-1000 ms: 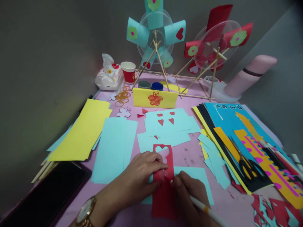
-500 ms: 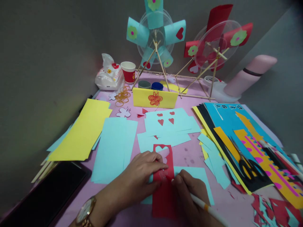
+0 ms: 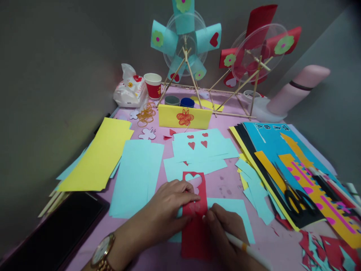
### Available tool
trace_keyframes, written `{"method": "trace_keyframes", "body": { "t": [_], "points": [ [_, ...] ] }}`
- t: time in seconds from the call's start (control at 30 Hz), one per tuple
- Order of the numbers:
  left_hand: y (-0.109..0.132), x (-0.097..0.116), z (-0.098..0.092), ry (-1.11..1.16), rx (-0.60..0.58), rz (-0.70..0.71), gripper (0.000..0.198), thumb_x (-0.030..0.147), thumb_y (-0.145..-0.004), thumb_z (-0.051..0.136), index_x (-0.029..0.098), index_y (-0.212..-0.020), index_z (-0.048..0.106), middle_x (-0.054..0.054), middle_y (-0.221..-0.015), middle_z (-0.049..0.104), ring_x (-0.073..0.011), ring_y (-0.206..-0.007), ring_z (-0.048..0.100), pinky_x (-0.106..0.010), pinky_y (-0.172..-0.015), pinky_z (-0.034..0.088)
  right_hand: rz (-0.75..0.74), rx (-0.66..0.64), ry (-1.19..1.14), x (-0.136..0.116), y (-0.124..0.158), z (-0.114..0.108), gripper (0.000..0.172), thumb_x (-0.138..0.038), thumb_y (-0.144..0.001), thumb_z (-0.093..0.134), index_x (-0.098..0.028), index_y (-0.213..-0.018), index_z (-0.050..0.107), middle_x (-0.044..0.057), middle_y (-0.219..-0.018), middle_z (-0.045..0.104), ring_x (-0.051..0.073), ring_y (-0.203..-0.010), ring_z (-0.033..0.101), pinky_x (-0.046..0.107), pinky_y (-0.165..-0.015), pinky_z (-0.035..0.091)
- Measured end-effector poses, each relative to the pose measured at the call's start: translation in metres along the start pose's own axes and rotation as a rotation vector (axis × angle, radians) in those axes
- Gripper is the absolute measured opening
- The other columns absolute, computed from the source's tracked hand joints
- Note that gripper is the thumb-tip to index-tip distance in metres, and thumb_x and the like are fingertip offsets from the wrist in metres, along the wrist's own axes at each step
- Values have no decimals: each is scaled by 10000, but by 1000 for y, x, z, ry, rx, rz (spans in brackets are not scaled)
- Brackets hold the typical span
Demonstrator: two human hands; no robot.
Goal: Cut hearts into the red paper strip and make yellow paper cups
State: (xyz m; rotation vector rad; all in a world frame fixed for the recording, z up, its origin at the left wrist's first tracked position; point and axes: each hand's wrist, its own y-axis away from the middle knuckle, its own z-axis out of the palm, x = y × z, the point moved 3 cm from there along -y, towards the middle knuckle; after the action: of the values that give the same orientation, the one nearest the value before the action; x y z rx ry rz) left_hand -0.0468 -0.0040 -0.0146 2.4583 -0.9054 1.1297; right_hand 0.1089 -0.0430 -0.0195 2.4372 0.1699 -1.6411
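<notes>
A red paper strip (image 3: 196, 239) with heart-shaped cut-outs at its far end lies in front of me, over a light blue sheet (image 3: 231, 206). My left hand (image 3: 175, 205) rests on its left side and presses it down, thumb and forefinger apart, other fingers bent. At the strip's right edge, my right hand (image 3: 225, 229) grips a white marker (image 3: 237, 242) with an orange band. The marker's tip meets the red paper near my left fingertips. Just beyond lies a light blue sheet with small red hearts (image 3: 199, 148).
Yellow paper (image 3: 97, 158), blue sheets (image 3: 132, 177) and a phone (image 3: 60, 231) lie left. Scissors (image 3: 293, 192) rest on coloured paper at right, near red scraps (image 3: 328, 252). Behind stand two paper wheels (image 3: 184, 41) on stick frames, a cup (image 3: 153, 86) and a pink bottle (image 3: 297, 90).
My right hand has shifted slightly left with the marker, its tip now a little further onto the red strip. My left hand has stayed in place.
</notes>
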Motion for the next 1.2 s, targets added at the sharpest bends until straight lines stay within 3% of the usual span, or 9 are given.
{"method": "trace_keyframes", "body": {
  "t": [0.5, 0.93, 1.2],
  "points": [
    [-1, 1, -1, -18, 13, 8, 427, 36, -743, 607, 264, -1104, 611, -19, -1073, 591, -193, -988, 527, -336, -872, 406, -72, -26, 50, 0, 0, -1, 376, -371, -957, 331, -226, -611, 322, -77, -524, 275, 94, -452, 272, 243, -418, 189],
    [-1, 0, 0, -23, 2, -4, 405, 51, -761, 606, 260, -1108, 610, -24, -1066, 582, -196, -988, 518, -339, -873, 402, 2, 15, -51, 0, -1, 0, 387, -429, -948, 355, -228, -618, 340, -81, -539, 277, 100, -471, 253, 241, -436, 193],
    [-2, 0, 0, -13, -5, -3, 384, 61, -782, 601, 253, -1114, 602, -28, -1073, 581, -197, -992, 513, -343, -869, 391, -28, 28, 123, 2, -3, 1, 356, -382, -948, 353, -231, -626, 340, -70, -530, 323, 106, -480, 303, 235, -434, 203]
  ]
}}
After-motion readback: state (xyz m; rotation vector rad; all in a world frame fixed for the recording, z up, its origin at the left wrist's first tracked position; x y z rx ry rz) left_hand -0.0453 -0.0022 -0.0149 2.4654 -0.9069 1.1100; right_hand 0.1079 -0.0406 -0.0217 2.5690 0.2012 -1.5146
